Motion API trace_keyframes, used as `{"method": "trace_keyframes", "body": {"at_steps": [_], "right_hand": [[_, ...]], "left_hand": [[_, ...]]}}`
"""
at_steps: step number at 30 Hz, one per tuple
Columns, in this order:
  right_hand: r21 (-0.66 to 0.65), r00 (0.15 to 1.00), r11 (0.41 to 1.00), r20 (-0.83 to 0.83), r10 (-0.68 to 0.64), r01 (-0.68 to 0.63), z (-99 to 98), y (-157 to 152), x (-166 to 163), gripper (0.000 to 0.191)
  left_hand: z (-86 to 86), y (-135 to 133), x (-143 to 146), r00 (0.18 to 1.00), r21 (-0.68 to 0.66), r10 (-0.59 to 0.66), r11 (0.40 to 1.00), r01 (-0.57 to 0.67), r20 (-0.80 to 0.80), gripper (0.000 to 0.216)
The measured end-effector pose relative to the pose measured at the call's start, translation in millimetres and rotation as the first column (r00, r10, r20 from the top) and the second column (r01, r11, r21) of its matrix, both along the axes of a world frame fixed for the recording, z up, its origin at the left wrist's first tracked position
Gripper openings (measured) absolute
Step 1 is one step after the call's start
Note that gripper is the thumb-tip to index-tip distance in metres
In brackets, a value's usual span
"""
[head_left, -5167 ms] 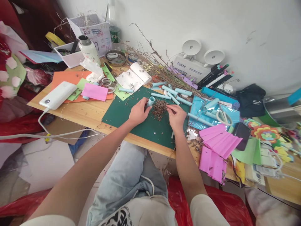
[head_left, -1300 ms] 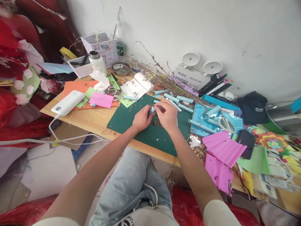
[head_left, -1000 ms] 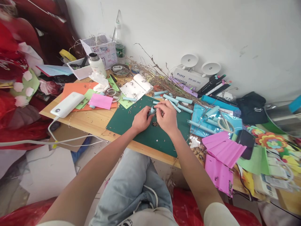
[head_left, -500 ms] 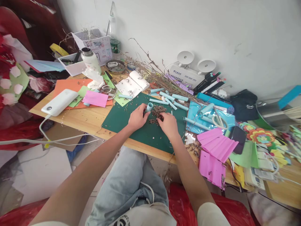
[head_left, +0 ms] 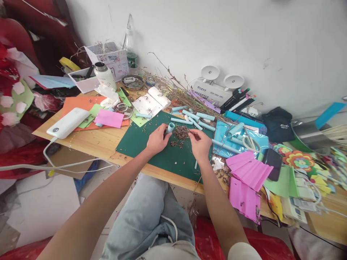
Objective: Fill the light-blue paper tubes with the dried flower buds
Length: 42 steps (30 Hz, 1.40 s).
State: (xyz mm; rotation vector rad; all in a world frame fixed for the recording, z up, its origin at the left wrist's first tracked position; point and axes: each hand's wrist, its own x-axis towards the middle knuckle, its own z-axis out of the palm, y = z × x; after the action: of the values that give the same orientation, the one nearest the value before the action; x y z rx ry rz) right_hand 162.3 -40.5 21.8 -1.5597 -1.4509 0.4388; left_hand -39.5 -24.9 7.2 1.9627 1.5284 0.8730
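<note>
Lying just behind dried-bits pile (head_left: 181, 132) are blue tubes (head_left: 191, 115), w/ twigs (head_left: 179, 92) farther bk.

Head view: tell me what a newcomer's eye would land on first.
Probably the dark green mat on the wooden desk, with a heap of brown bits near its middle. The left hand holds a pale blue tube, open end up, left of the heap, while the right hand is at the heap's right edge. Bright pink pleated paper stands out farther right.

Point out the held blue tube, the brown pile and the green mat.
Blue tube (head_left: 170, 129), head view: wall below the rim.
Brown pile (head_left: 181, 131), head view: its middle.
Green mat (head_left: 167, 157), head view: bare part nearer the person.
</note>
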Motion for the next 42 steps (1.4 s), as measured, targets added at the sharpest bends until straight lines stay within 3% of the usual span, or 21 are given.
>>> {"method": "trace_keyframes", "body": {"at_steps": [10,18,21,28,33,38,42], "right_hand": [[-0.087,1.0,0.996,0.021,-0.019,0.021,6.6,-1.4,4.4,0.031],[-0.08,0.939,0.996,-0.341,-0.052,0.026,-1.3,-1.0,-5.1,0.027],[-0.072,0.92,0.996,-0.387,-0.067,0.042,-0.7,0.6,-6.7,0.023],[0.043,0.945,0.999,-0.325,0.026,-0.013,33.8,-1.2,-20.3,0.018],[0.095,0.978,0.986,-0.151,0.147,-0.133,59.4,1.7,-49.5,0.014],[0.098,0.976,0.973,0.092,0.198,-0.207,58.1,14.9,-62.1,0.007],[0.108,0.924,0.951,0.292,0.248,-0.29,54.3,19.8,-59.9,0.009]], "left_hand": [[0.3,-0.1,-0.6,1.0,-0.003,-0.004,1.0,0.004,0.005,0.017],[-0.7,0.4,0.4,1.0,0.006,0.002,1.0,-0.002,-0.005,0.018],[-1.3,0.5,0.4,1.0,0.015,0.006,1.0,-0.006,-0.001,0.018],[-2.5,0.6,-0.2,1.0,0.023,-0.007,1.0,0.006,0.03,0.018],[-3.6,0.3,0.2,0.998,0.053,-0.018,0.998,0.014,0.058,0.017],[-2.3,-0.7,-0.1,0.999,0.057,-0.022,0.998,0.02,0.044,0.018],[-2.1,-1.4,-0.4,0.998,0.068,-0.028,0.997,0.024,0.058,0.019]]}}
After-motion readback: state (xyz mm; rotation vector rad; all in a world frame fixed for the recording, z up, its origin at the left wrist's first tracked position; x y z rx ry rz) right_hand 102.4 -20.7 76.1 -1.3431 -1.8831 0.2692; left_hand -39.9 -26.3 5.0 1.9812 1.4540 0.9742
